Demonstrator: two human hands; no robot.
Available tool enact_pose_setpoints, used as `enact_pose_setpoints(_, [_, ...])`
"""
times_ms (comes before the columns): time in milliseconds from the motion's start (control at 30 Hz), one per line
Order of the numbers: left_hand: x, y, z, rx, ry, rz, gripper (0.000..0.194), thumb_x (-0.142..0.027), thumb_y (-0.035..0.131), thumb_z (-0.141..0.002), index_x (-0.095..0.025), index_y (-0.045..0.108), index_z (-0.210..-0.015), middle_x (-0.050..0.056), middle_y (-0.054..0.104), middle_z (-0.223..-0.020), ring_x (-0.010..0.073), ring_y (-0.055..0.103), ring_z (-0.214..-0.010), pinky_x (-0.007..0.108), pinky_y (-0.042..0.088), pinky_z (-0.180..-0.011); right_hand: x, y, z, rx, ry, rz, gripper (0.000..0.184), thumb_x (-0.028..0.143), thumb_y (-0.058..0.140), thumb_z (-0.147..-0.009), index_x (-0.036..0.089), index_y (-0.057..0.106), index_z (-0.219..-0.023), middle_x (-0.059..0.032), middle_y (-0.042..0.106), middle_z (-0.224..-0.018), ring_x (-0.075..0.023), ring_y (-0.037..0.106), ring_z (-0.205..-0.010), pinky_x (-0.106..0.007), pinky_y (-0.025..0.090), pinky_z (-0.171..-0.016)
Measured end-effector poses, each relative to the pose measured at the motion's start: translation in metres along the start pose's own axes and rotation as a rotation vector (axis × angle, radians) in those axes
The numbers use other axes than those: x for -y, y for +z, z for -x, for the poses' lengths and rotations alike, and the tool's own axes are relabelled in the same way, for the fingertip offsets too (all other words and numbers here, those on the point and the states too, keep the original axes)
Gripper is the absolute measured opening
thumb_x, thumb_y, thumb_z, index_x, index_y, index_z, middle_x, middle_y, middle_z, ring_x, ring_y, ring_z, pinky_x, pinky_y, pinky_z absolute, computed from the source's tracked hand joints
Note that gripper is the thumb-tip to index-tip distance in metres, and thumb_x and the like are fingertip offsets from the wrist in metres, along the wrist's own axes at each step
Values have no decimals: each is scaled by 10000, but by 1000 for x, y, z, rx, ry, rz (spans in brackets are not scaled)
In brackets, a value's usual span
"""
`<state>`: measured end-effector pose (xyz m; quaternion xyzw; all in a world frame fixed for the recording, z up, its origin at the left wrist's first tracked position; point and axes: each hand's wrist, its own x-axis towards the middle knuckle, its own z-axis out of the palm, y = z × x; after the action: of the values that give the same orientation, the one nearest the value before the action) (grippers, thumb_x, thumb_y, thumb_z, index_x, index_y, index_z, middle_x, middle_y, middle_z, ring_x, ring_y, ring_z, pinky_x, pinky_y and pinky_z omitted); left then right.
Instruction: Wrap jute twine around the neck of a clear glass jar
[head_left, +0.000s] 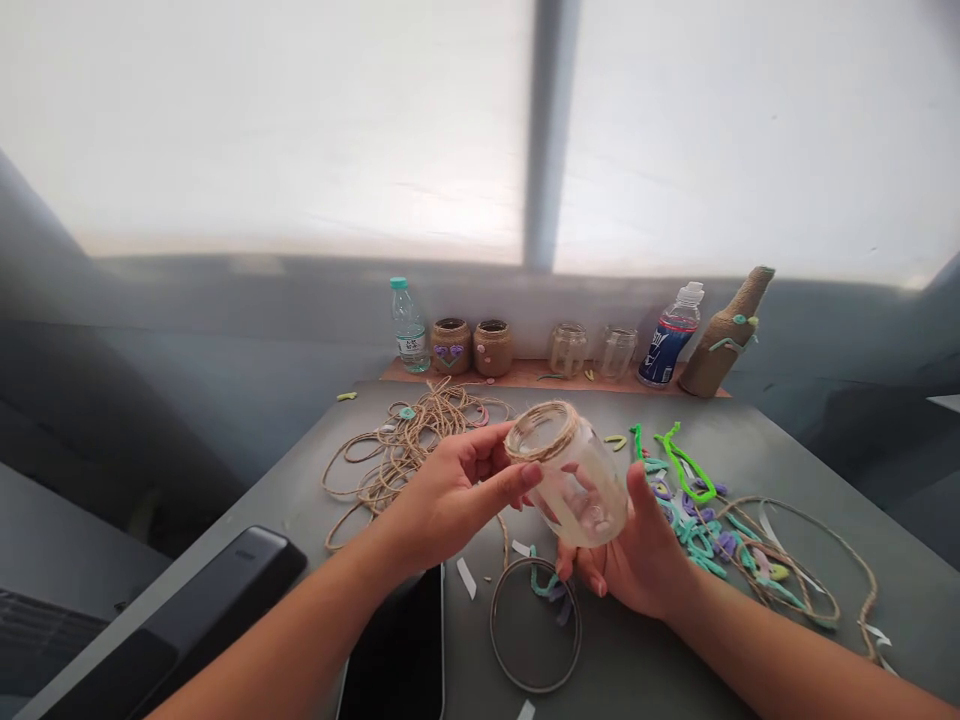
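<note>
A clear glass jar (600,500) is tilted above the table, with twine (564,440) wound around its neck and whitish patches on its sides. My left hand (465,490) grips the neck end, thumb pressed on the twine and the other fingers partly hidden behind. At the jar's base, my right hand (645,550) is curled around it, thumb on one side and fingers below. From the jar a strand of twine seems to run down toward the table. Beneath it lies a grey ring-shaped roll (495,640).
Loose twine (375,470) is heaped at left, with coloured fuzzy pieces (697,530) at right. Along the back stand a water bottle (409,335), twine-wrapped jars (492,348), glass jars (568,350), a blue-labelled bottle (667,340) and a twine-wrapped bottle (720,345). A dark tablet-like slab (397,650) lies in front.
</note>
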<state>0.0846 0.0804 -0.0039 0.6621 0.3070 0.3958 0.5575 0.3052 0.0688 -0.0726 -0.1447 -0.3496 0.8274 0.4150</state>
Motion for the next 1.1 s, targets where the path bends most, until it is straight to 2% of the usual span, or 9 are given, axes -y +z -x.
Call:
enact_pose_setpoints(100, [-7,7,8,-40,-25,-23,283,-422,672,-949,-189,729,-1098,-4,640,-783,132,567,-720,239,468,-692,-4,-3,1,7,31,19,729,746,643,-818,227,602,-1327,-173,718,-1236,-203,783,-640,-168,527,-416])
enact_pose_setpoints(267, [-2,21,22,-202,-92,-34,319,-480,584,-985,-195,717,-932,-5,645,-741,146,588,-707,250,448,-676,-10,-9,1,5,128,0,786,799,530,-849,200,547,-1357,-75,772,-831,-145,662,-439,-183,466,-359])
enact_pose_setpoints(433, [10,25,32,-242,-98,-32,370,-513,551,-987,-198,694,-856,-5,629,-730,146,563,-685,250,442,-655,-11,-11,0,34,172,-77,738,796,528,-855,193,564,-1278,-118,786,-968,-138,688,-491,-156,427,-360])
enact_pose_setpoints(500, [11,22,37,-243,-90,-91,356,-509,539,-993,-210,694,-879,-8,623,-754,149,564,-708,250,445,-678,-12,-11,0,59,182,-89,718,794,511,-868,184,590,-1237,-122,785,-930,-138,692,-508,-144,419,-369])
enact_pose_setpoints(633, [9,15,47,-292,-77,-308,412,-524,498,-1003,-215,651,-777,-8,599,-712,157,532,-684,253,413,-637,-12,-9,0,87,205,-48,723,799,529,-854,188,638,-1227,-78,748,-853,-103,625,-474,-130,382,-353])
enact_pose_setpoints(733, [7,12,49,-330,-87,-348,446,-538,514,-988,-213,624,-704,-7,578,-670,155,503,-647,249,398,-591,-13,-4,1,53,199,3,717,800,570,-828,174,696,-1155,-36,674,-805,-72,540,-489,-126,376,-376])
enact_pose_setpoints(833, [8,10,48,-315,-123,-235,394,-528,570,-965,-215,670,-747,-9,589,-654,157,517,-654,250,420,-610,-14,-1,1,37,165,51,736,807,554,-831,146,728,-1103,-29,630,-745,-70,483,-490,-134,356,-385])
enact_pose_setpoints(1000, [11,10,44,-279,-173,45,299,-504,684,-904,-220,741,-976,-9,629,-717,148,567,-659,273,472,-685,-16,-3,0,23,132,40,791,829,536,-820,125,730,-1126,-35,646,-728,-59,458,-423,-143,330,-345])
enact_pose_setpoints(1100, [10,10,43,-318,-174,62,313,-502,728,-872,-206,754,-970,-15,632,-677,135,563,-611,270,469,-665,-15,-4,0,35,145,28,816,834,532,-816,109,723,-1136,-52,664,-750,-58,473,-416,-147,351,-347])
